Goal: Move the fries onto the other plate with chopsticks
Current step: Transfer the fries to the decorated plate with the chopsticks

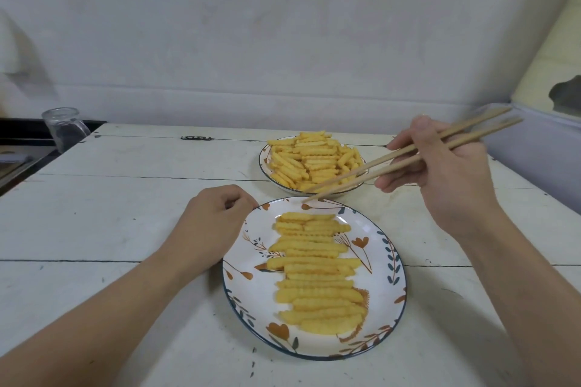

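Observation:
A heap of crinkle-cut fries point(311, 159) fills the far plate point(263, 163). The near plate point(386, 302), white with a leaf and flower pattern, holds a neat row of fries point(317, 270) laid side by side. My right hand point(440, 166) grips a pair of wooden chopsticks point(405, 154). Their tips hover empty over the gap between the two plates, near the far rim of the near plate. My left hand point(210, 223) lies on the table with fingers curled, touching the left rim of the near plate.
The white wooden table point(125, 198) has seams and a small metal hinge point(195, 137) at the back. A glass jar point(64, 127) stands at the back left corner. A white wall rises behind. A pale cabinet edge point(534, 148) sits to the right.

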`<state>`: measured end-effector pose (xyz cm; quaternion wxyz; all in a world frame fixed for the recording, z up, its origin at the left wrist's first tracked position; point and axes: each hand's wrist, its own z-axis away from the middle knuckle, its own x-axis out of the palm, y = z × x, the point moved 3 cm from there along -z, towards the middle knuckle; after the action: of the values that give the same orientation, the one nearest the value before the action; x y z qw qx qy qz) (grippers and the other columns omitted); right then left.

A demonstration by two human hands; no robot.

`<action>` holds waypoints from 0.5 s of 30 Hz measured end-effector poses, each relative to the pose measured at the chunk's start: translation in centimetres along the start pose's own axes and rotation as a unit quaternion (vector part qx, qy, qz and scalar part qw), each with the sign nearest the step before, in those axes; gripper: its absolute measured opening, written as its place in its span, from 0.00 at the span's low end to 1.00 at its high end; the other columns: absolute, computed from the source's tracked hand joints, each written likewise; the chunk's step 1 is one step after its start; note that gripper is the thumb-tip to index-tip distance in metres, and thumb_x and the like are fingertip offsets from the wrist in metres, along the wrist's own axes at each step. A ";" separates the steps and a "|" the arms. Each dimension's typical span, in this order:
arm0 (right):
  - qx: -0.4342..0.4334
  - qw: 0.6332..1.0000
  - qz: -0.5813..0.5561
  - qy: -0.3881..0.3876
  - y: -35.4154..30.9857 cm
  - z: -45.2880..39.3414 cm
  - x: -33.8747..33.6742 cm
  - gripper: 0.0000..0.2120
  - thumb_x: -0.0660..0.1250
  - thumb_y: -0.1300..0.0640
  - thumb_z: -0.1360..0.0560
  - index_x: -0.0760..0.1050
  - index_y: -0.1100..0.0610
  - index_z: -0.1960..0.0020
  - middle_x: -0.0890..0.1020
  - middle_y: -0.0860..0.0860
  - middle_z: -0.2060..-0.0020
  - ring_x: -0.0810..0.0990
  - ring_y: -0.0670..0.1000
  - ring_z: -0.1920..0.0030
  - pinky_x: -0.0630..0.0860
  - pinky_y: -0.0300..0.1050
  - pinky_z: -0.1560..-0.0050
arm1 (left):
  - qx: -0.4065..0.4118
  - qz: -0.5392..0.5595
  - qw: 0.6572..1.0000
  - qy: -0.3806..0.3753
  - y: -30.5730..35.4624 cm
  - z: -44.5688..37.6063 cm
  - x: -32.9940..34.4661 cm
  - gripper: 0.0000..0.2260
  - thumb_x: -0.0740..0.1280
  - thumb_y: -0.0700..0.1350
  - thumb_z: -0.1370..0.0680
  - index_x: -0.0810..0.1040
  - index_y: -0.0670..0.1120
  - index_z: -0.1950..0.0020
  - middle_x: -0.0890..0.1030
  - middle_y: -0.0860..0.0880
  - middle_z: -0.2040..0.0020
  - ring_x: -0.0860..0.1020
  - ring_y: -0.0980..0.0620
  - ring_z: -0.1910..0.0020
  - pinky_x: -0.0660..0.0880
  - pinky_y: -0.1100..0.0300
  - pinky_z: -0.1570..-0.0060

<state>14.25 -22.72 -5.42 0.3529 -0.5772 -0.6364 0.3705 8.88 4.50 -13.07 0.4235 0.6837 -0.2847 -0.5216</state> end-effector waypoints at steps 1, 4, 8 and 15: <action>-0.006 1.000 0.000 0.027 0.1 -0.3 -0.5 0.19 0.61 0.49 0.19 0.76 0.64 0.60 0.78 0.56 0.75 0.81 0.59 0.75 0.79 0.47 0.74 | 0.002 -0.002 1.000 -0.001 0.0 0.0 0.0 0.14 0.63 0.43 0.19 0.86 0.50 0.58 0.86 0.56 0.62 0.79 0.62 0.69 0.69 0.73 0.72; -0.023 0.995 0.042 0.091 0.8 -0.9 -2.0 0.19 0.61 0.51 0.16 0.76 0.62 0.60 0.79 0.55 0.75 0.82 0.59 0.74 0.80 0.47 0.71 | 0.004 -0.010 1.000 -0.003 0.0 0.0 0.0 0.14 0.63 0.44 0.19 0.86 0.51 0.58 0.85 0.58 0.63 0.79 0.62 0.67 0.69 0.73 0.72; -0.003 0.995 0.051 0.082 1.3 -1.2 -2.5 0.21 0.59 0.49 0.16 0.77 0.62 0.60 0.77 0.53 0.74 0.83 0.60 0.72 0.82 0.48 0.70 | 0.001 -0.007 1.000 -0.002 0.0 0.1 0.0 0.13 0.63 0.43 0.20 0.86 0.50 0.58 0.85 0.58 0.62 0.80 0.62 0.66 0.70 0.70 0.70; 0.027 0.997 0.067 0.038 2.1 -1.2 -1.8 0.22 0.59 0.50 0.16 0.77 0.65 0.58 0.79 0.55 0.75 0.83 0.60 0.72 0.83 0.49 0.69 | -0.002 -0.005 1.000 -0.004 0.1 0.2 0.0 0.13 0.63 0.44 0.20 0.86 0.50 0.59 0.86 0.55 0.62 0.82 0.57 0.64 0.72 0.62 0.65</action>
<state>16.44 -24.27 -6.71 0.3668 -0.6222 -0.5723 0.3884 8.73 4.43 -13.01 0.4209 0.6824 -0.2822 -0.5268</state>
